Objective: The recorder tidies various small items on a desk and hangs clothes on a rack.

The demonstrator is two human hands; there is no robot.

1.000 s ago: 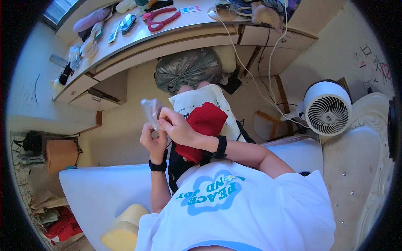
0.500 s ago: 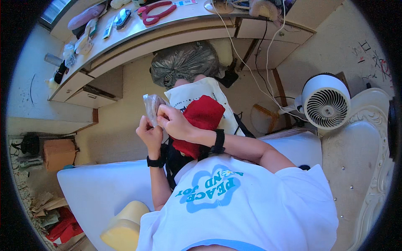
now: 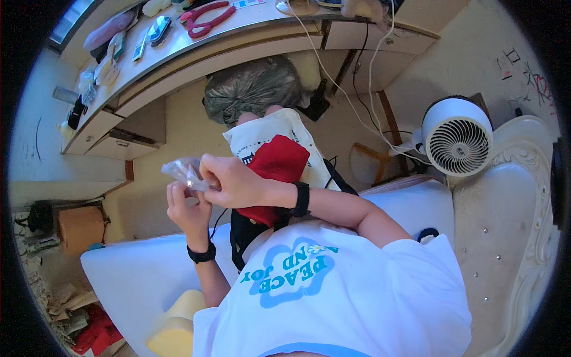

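A small clear plastic bag is held up in front of me, left of my lap. My right hand pinches its near right edge, with thumb and fingers pressed together. Just below, the fingers of my left hand are closed on the bag's lower part. Something in the bag catches the light, but I cannot make out what it is. Under my right forearm, a red cloth lies bunched on my lap, on top of a cream cloth bag with dark print.
Ahead is a desk holding red-handled pliers-like tool and a phone. A dark plastic sack sits beneath it. To the right stand a white fan and white cables. A yellow cushion-like object rests at my left.
Both hands have moved left with the plastic bag. The bag has tipped from upright to lying more sideways, and the hands overlap differently. My view has shifted slightly.
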